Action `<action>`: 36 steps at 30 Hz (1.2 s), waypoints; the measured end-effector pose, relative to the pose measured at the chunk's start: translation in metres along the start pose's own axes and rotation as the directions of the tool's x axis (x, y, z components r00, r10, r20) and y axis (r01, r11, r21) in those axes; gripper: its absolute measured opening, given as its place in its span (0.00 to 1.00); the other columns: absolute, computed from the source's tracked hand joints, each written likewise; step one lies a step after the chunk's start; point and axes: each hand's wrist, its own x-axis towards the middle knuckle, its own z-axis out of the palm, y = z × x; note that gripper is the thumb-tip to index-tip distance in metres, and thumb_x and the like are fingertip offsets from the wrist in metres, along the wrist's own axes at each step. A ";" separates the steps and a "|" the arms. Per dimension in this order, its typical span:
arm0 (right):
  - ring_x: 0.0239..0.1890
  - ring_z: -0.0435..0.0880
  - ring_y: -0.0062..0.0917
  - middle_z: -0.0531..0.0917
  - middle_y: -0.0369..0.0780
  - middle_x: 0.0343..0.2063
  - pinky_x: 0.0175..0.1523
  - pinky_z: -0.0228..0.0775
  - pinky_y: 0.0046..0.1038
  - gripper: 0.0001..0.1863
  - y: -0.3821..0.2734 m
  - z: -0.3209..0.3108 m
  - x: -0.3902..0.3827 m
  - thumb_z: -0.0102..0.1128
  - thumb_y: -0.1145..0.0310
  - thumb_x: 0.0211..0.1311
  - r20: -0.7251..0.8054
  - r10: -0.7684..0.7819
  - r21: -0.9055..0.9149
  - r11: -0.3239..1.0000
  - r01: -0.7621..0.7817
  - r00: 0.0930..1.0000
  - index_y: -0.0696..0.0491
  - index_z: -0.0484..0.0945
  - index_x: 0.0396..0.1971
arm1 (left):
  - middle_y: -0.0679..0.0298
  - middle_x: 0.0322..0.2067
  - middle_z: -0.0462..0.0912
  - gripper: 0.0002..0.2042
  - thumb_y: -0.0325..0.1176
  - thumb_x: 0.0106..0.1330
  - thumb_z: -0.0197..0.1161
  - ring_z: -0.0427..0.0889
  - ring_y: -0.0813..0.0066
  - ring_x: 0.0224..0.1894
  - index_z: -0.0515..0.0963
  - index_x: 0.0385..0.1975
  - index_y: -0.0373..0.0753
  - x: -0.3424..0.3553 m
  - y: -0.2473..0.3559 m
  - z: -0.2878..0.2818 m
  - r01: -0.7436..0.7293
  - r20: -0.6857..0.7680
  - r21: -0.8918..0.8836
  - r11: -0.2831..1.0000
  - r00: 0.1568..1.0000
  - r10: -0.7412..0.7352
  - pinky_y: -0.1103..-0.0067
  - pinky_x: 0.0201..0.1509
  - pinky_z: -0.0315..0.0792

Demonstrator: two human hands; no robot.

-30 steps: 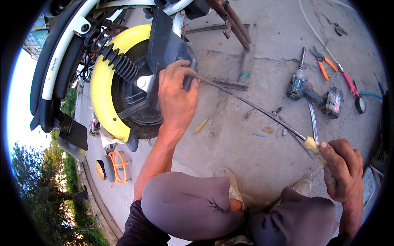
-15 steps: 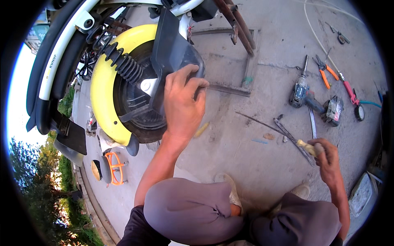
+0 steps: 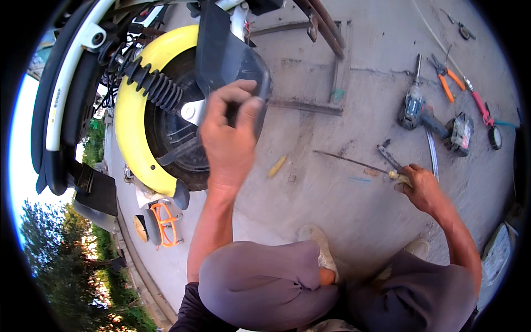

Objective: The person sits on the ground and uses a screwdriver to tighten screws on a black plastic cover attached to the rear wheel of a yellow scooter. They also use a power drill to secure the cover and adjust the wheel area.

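My left hand (image 3: 227, 135) is raised at the black plastic cover (image 3: 225, 44) beside the yellow mudguard (image 3: 133, 138), fingers curled; I cannot make out what, if anything, they grip. My right hand (image 3: 423, 188) is closed on the yellow handle of a long, thin screwdriver (image 3: 397, 175), low over the concrete beside dark metal bars (image 3: 391, 157). The black coil shock (image 3: 160, 89) and a white bracket (image 3: 192, 112) lie left of my left hand.
Above right are a cordless impact tool (image 3: 412, 108), orange-handled pliers (image 3: 446, 86) and a pink air gauge (image 3: 482, 109) with hose. A rusty stand (image 3: 332, 41), small yellow piece (image 3: 276, 166), orange frame (image 3: 165, 224) and my knees (image 3: 265, 282) are also in view.
My right hand has moved up and left, lowering the screwdriver, whose tip has left my left hand's area and points lower. My left hand stays at the cover, its fingers more curled.
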 end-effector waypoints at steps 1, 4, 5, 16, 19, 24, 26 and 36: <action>0.43 0.86 0.54 0.85 0.52 0.40 0.50 0.79 0.49 0.11 -0.001 0.002 0.002 0.67 0.73 0.64 0.007 0.005 -0.014 1.000 -0.005 1.000 0.60 0.82 0.44 | 0.58 0.49 0.87 0.05 0.24 0.74 0.66 0.83 0.75 0.49 0.77 0.43 0.33 0.005 0.003 0.000 0.110 -0.005 -0.157 0.981 0.994 -0.112 0.77 0.57 0.76; 0.41 0.86 0.54 0.85 0.52 0.40 0.48 0.78 0.49 0.11 -0.007 0.006 0.008 0.66 0.71 0.66 0.014 0.023 -0.016 1.000 -0.023 1.000 0.59 0.82 0.45 | 0.54 0.45 0.89 0.07 0.27 0.77 0.63 0.87 0.70 0.45 0.74 0.46 0.32 0.033 0.012 -0.006 -0.066 0.138 0.221 0.973 0.990 0.035 0.76 0.54 0.78; 0.41 0.86 0.53 0.85 0.52 0.40 0.48 0.78 0.49 0.11 -0.011 0.006 0.008 0.66 0.71 0.67 0.016 0.016 0.014 1.000 -0.016 1.000 0.59 0.83 0.46 | 0.53 0.43 0.90 0.06 0.28 0.78 0.62 0.88 0.67 0.44 0.74 0.46 0.32 0.046 0.009 -0.004 -0.146 0.201 0.272 0.951 0.975 0.093 0.75 0.53 0.79; 0.39 0.86 0.48 0.86 0.49 0.37 0.47 0.78 0.45 0.15 0.004 -0.001 -0.004 0.69 0.70 0.64 0.060 0.073 0.257 0.963 -0.086 0.996 0.57 0.84 0.49 | 0.49 0.28 0.80 0.13 0.39 0.80 0.57 0.81 0.46 0.34 0.71 0.48 0.34 0.122 -0.013 0.038 -0.169 0.658 0.531 0.831 0.700 -0.278 0.62 0.42 0.73; 0.40 0.87 0.46 0.85 0.48 0.36 0.47 0.79 0.44 0.17 0.016 0.014 -0.002 0.70 0.71 0.62 -0.024 -0.031 0.240 0.970 0.036 0.999 0.57 0.83 0.50 | 0.49 0.30 0.81 0.12 0.39 0.80 0.57 0.82 0.48 0.35 0.72 0.48 0.34 0.126 -0.001 0.047 -0.106 0.631 0.615 0.782 0.661 -0.406 0.62 0.43 0.74; 0.36 0.86 0.44 0.84 0.47 0.32 0.42 0.80 0.44 0.10 0.021 0.033 -0.002 0.64 0.72 0.58 -0.076 -0.173 0.010 0.985 0.174 0.982 0.57 0.81 0.40 | 0.42 0.46 0.86 0.18 0.37 0.80 0.58 0.87 0.49 0.49 0.74 0.59 0.29 0.126 -0.014 0.041 -0.297 0.703 0.515 0.804 0.683 -0.198 0.65 0.56 0.77; 0.32 0.87 0.40 0.84 0.46 0.31 0.38 0.79 0.42 0.06 0.025 0.048 -0.004 0.60 0.73 0.57 -0.062 -0.247 -0.054 0.968 0.244 0.967 0.56 0.78 0.35 | 0.41 0.53 0.86 0.19 0.33 0.80 0.57 0.86 0.51 0.58 0.73 0.63 0.27 0.130 -0.015 0.041 -0.173 0.655 0.606 0.776 0.662 -0.364 0.67 0.64 0.75; 0.52 0.82 0.35 0.82 0.43 0.48 0.53 0.76 0.36 0.20 0.025 0.058 -0.054 0.62 0.72 0.59 -0.064 -0.118 -0.215 0.971 0.102 0.991 0.55 0.81 0.53 | 0.68 0.22 0.61 0.12 0.38 0.83 0.52 0.59 0.81 0.24 0.67 0.37 0.37 0.123 -0.013 0.043 -0.061 0.626 0.417 0.907 0.742 -0.238 0.76 0.27 0.54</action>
